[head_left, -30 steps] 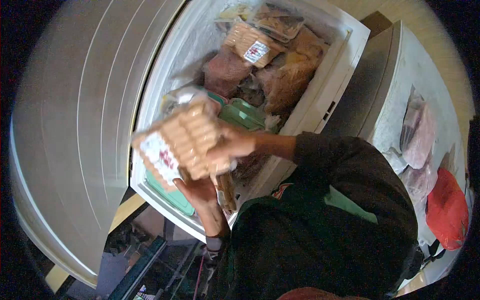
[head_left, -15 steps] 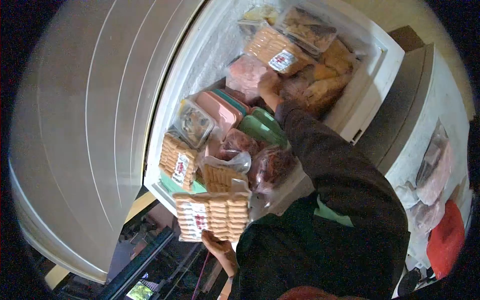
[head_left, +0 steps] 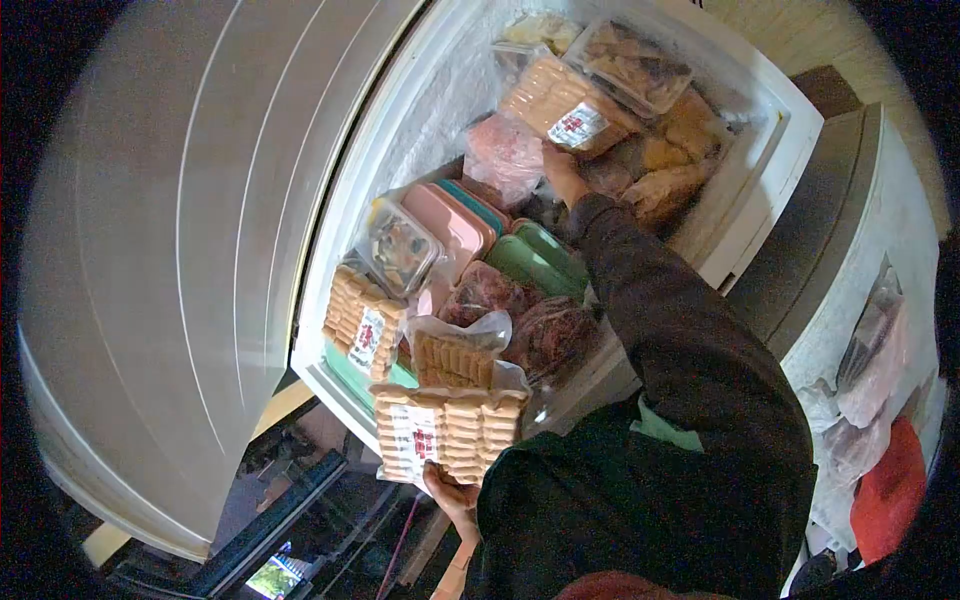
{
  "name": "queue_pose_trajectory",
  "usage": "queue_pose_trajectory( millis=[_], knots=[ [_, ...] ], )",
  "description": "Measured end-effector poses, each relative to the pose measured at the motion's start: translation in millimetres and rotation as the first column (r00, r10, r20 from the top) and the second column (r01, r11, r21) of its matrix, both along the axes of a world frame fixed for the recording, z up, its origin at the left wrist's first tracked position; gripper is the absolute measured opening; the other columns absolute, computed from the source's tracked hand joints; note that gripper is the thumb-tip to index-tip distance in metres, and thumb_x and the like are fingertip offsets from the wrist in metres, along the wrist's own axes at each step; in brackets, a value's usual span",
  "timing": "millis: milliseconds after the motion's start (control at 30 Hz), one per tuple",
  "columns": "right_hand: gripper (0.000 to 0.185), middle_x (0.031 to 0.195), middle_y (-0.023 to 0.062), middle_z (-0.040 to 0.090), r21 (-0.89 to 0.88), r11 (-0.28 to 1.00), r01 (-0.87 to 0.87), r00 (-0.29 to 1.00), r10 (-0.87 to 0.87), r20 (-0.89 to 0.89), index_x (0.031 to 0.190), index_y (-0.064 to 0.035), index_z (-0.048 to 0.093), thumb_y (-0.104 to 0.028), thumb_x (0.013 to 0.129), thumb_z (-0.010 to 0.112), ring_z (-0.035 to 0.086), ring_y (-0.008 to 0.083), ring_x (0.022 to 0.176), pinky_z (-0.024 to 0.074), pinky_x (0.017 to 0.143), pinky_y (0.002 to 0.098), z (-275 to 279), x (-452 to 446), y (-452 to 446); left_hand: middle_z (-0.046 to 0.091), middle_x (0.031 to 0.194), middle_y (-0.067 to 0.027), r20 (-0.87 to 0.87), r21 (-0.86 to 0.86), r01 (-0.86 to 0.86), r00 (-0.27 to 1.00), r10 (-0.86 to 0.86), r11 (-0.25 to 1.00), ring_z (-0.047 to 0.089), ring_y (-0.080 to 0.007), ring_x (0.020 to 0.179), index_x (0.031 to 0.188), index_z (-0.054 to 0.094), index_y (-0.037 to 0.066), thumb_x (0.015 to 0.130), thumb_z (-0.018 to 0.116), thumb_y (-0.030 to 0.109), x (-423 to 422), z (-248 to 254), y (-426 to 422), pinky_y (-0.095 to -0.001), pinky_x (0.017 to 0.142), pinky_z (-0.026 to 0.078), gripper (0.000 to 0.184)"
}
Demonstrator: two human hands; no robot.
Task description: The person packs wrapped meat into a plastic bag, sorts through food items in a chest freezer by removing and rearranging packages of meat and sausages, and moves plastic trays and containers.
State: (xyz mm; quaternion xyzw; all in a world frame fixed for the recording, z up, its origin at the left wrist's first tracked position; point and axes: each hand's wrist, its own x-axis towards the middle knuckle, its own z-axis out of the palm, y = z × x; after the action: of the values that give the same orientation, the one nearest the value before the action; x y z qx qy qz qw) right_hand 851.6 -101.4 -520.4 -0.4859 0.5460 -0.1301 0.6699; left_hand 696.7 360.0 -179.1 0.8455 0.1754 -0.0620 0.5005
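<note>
Near the bottom centre, my left hand (head_left: 452,492) grips the lower edge of a clear pack of sausages (head_left: 462,435) with a white and red label. My right hand (head_left: 565,172) reaches into the chest freezer (head_left: 345,225), fingers at the right side of a bag of pink frozen meat (head_left: 503,150); its fingertips are partly hidden. Just above that hand lies another labelled sausage pack (head_left: 555,100). A third sausage pack (head_left: 362,320) rests at the freezer's lower left, beside a smaller bag of sausages (head_left: 450,362).
Pink-lidded box (head_left: 445,225), green containers (head_left: 535,262), clear food box (head_left: 398,248) and dark red meat bags (head_left: 553,335) fill the freezer. Its raised lid (head_left: 150,250) stands left. At right, bags (head_left: 870,370) and a red item (head_left: 888,490) lie on a white surface.
My right hand has let go of the held sausage pack and moved up to the pink meat bag. My left hand has lowered with the pack. The view has shifted.
</note>
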Motion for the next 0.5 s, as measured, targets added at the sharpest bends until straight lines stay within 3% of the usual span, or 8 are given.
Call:
queue_pose_trajectory(
  millis=[100,200,300,433,500],
  knots=[
    [0.036,0.052,0.0072,0.047,0.097,0.995,-0.004,0.999,0.000,0.046,0.067,-0.0087,0.051,-0.041,0.083,0.046,0.047,0.0183,0.042,0.0353,0.035,0.0331,-3.2,0.0,6.4,0.056,0.106,-0.0084,0.021,0.048,0.048,0.999,-0.049,0.998,0.056,-0.0228,0.093,0.108,0.050,0.005,0.085,0.044,0.045,-3.0,-5.9,9.8,-0.0370,0.077,0.046,0.047],
    [0.040,0.049,0.0070,0.045,0.206,0.978,-0.029,0.996,0.012,0.084,0.064,-0.0091,0.049,-0.044,0.084,0.044,0.046,0.0182,0.040,0.0339,0.034,0.0330,-10.0,12.5,12.1,0.057,0.102,-0.0073,-0.040,-0.129,-0.085,0.996,0.081,0.988,0.056,-0.0220,0.090,0.105,0.051,0.006,0.085,0.043,0.045,-1.1,1.8,-13.6,-0.0368,0.076,0.046,0.045],
    [0.034,0.050,0.0046,0.043,0.312,0.948,0.066,0.982,-0.116,0.147,0.067,-0.0100,0.048,-0.038,0.085,0.045,0.043,0.0157,0.040,0.0323,0.033,0.0299,29.8,9.7,16.3,0.057,0.100,-0.0066,-0.080,-0.175,-0.156,0.986,0.144,0.972,0.056,-0.0214,0.090,0.105,0.052,0.008,0.083,0.048,0.043,-2.7,7.2,-10.4,-0.0369,0.076,0.047,0.042],
    [0.026,0.051,0.0015,0.042,0.584,0.803,0.119,0.917,-0.314,0.245,0.070,-0.0112,0.047,-0.031,0.086,0.046,0.039,0.0124,0.038,0.0303,0.032,0.0257,73.0,6.1,22.0,0.057,0.090,-0.0039,-0.025,-0.302,-0.124,0.992,0.123,0.945,0.056,-0.0164,0.084,0.095,0.052,0.009,0.081,0.053,0.040,-2.1,3.5,-2.7,-0.0327,0.071,0.048,0.034],
    [0.022,0.052,0.0000,0.041,0.705,0.703,0.094,0.878,-0.392,0.274,0.071,-0.0118,0.046,-0.028,0.086,0.046,0.037,0.0108,0.038,0.0293,0.032,0.0236,92.3,1.0,23.3,0.057,0.095,-0.0052,-0.037,-0.279,-0.124,0.992,0.118,0.952,0.056,-0.0187,0.086,0.100,0.052,0.008,0.081,0.052,0.041,0.6,-6.8,16.4,-0.0346,0.074,0.047,0.037]
  ],
)
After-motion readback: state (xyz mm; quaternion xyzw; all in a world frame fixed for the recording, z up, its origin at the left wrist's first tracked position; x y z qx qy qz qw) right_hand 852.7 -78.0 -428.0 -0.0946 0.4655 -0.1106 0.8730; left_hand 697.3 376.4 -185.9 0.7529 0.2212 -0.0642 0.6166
